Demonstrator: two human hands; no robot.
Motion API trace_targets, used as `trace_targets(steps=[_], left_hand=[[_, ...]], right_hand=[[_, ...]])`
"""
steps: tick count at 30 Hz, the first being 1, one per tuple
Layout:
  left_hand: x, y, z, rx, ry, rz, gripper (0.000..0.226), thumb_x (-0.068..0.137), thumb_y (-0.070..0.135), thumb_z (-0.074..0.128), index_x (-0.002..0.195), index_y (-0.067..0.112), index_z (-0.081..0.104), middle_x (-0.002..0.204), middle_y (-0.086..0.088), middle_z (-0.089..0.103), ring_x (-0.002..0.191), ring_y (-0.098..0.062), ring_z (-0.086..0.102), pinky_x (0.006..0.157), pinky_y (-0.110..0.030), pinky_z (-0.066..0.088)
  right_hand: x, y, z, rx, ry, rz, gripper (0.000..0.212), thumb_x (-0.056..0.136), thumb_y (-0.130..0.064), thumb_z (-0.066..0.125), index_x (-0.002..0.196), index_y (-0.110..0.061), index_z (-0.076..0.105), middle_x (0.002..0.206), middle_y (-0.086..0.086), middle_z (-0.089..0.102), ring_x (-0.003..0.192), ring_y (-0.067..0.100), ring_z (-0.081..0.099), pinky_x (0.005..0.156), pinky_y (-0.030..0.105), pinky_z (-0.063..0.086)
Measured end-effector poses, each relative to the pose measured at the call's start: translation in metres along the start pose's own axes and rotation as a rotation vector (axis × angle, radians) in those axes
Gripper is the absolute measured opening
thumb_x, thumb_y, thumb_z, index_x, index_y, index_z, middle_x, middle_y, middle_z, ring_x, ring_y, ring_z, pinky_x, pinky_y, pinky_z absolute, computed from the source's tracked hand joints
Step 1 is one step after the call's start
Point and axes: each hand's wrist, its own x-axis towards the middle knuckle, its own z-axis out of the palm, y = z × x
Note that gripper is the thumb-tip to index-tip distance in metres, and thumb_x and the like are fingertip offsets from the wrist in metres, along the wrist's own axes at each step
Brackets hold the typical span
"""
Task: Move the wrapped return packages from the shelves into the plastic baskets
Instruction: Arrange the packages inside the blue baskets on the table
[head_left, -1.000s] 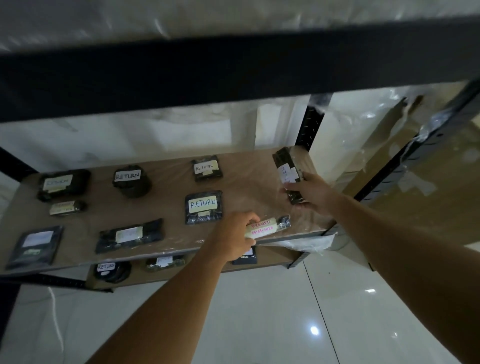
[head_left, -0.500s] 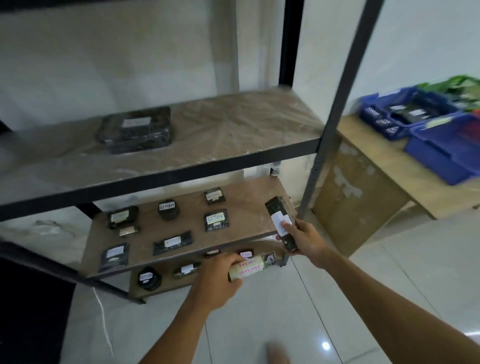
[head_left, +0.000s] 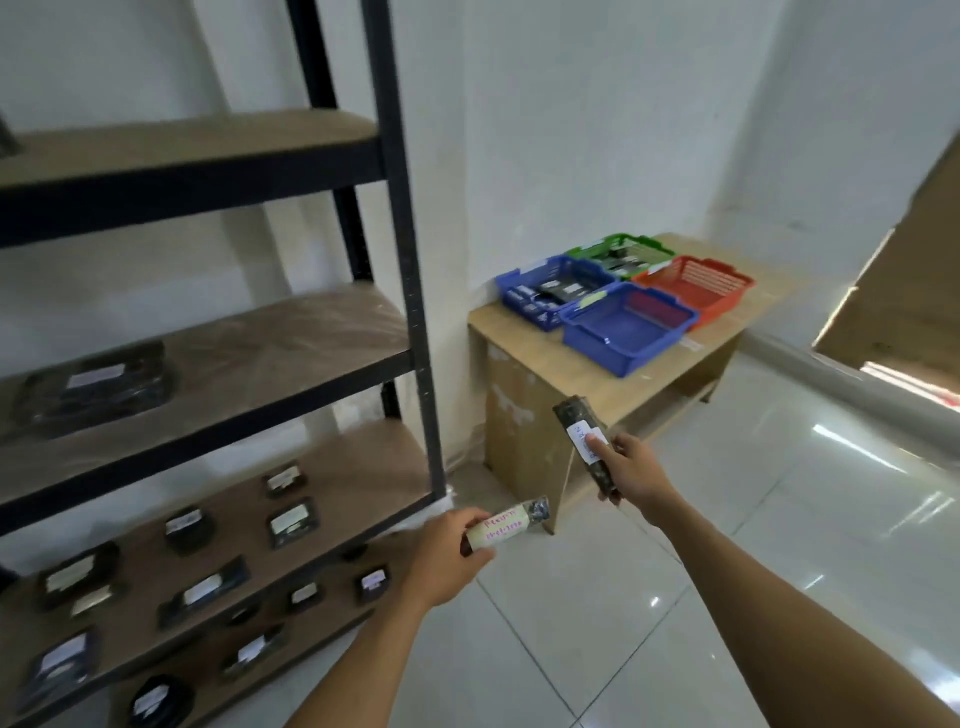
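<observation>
Shelves (head_left: 218, 525) now off to left, many labelled packages remaining there. Left hand (head_left: 447, 556) grips yellow-labelled package (head_left: 501, 530); right hand (head_left: 631, 470) grips long dark package (head_left: 584, 441). View swung right since a second ago: baskets (head_left: 628, 325) on low table (head_left: 540, 358) ahead, well apart. Carry phase, drop-off next.

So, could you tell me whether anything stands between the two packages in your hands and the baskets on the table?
Nothing visible does. The left hand holds a yellow-labelled package and the right hand a dark package, both clear of the shelf post. Only open floor lies before the table with the baskets.
</observation>
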Motion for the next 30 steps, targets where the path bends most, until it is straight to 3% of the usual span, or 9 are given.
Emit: trace_targets(steps=[5,12,16,21,24,30], left_hand=[[0.069,0.068,0.064,0.017,-0.057,0.088,0.041,0.086,0.027,0.078,0.125,0.020,0.067,0.120,0.005,0.070,0.102,-0.006,0.065,0.083,-0.023,0.055],[0.153,0.172,0.170,0.030,-0.052,0.131,0.038,0.086,0.021,0.078,0.122,0.014,0.070,0.117,-0.001,0.071,0.098,-0.010,0.063,0.072,-0.005,0.044],[0.192,0.224,0.219,-0.013,-0.040,0.105,0.039,0.087,0.020,0.078,0.123,0.012,0.069,0.115,-0.003,0.069,0.094,-0.014,0.065,0.078,-0.023,0.055],[0.252,0.259,0.257,-0.002,-0.043,0.091,0.040,0.084,0.027,0.078,0.122,0.020,0.069,0.113,0.003,0.070,0.094,-0.011,0.066,0.072,-0.018,0.051],[0.300,0.273,0.269,-0.010,-0.004,0.086,0.039,0.082,0.023,0.078,0.120,0.021,0.071,0.113,0.005,0.073,0.097,-0.011,0.066,0.082,-0.027,0.054],[0.406,0.280,0.285,-0.039,0.074,0.014,0.042,0.081,0.016,0.077,0.123,0.019,0.071,0.114,0.002,0.071,0.101,-0.014,0.065,0.090,-0.029,0.051]], right_hand=[[0.029,0.024,-0.105,-0.024,0.079,0.000,0.031,0.101,-0.034,0.062,0.102,-0.003,0.062,0.057,0.006,0.062,0.043,0.023,0.058,0.039,0.028,0.038],[0.092,0.058,-0.266,-0.024,0.093,0.010,0.026,0.102,-0.031,0.061,0.103,-0.005,0.061,0.068,0.011,0.060,0.044,0.018,0.054,0.040,0.027,0.039],[0.133,0.069,-0.333,-0.035,0.021,-0.002,0.030,0.103,-0.036,0.060,0.108,-0.006,0.061,0.073,0.012,0.060,0.051,0.020,0.054,0.041,0.028,0.041],[0.194,0.074,-0.382,-0.032,-0.036,-0.004,0.030,0.103,-0.036,0.059,0.114,-0.007,0.061,0.076,0.013,0.063,0.052,0.023,0.059,0.043,0.030,0.043],[0.240,0.072,-0.399,-0.044,-0.092,-0.003,0.026,0.104,-0.034,0.058,0.116,-0.011,0.060,0.081,0.014,0.068,0.058,0.027,0.068,0.047,0.031,0.047],[0.357,0.066,-0.415,-0.048,-0.139,-0.005,0.025,0.103,-0.031,0.060,0.111,-0.008,0.059,0.083,0.015,0.070,0.066,0.029,0.070,0.051,0.033,0.051]])
